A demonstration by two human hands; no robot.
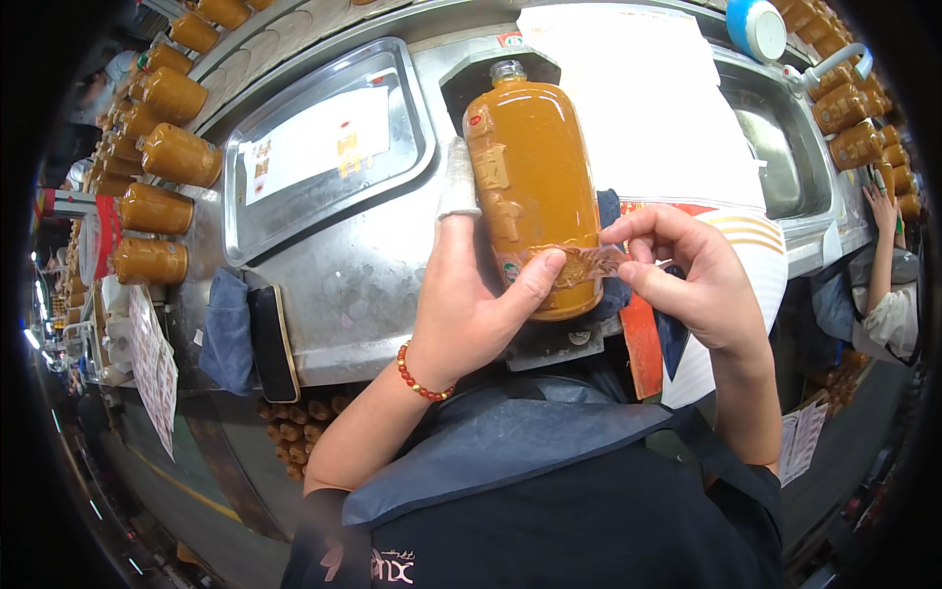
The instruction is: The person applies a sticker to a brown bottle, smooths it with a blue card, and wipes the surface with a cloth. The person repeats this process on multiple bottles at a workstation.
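Observation:
A large amber-brown bottle point(545, 167) with a clear neck lies before me, its neck pointing away, on a dark angular stand point(466, 86). Raised brown patches run down its left side. Around its lower part goes a thin, see-through decal strip point(586, 263) with a brown pattern. My left hand point(473, 294) grips the bottle from the left, its thumb pressing on the strip; pale cloth wraps its extended finger. On the right, my right hand point(677, 270) pinches the strip's free end between thumb and forefinger, just off the bottle's side.
To the left, a metal tray point(232, 211) holds a printed decal sheet point(319, 142). A blue cloth point(228, 329) and a phone point(273, 344) lie at the bench edge. White paper point(638, 108) covers the right side, beside a sink point(814, 211). Rows of brown bottles point(182, 155) flank the bench.

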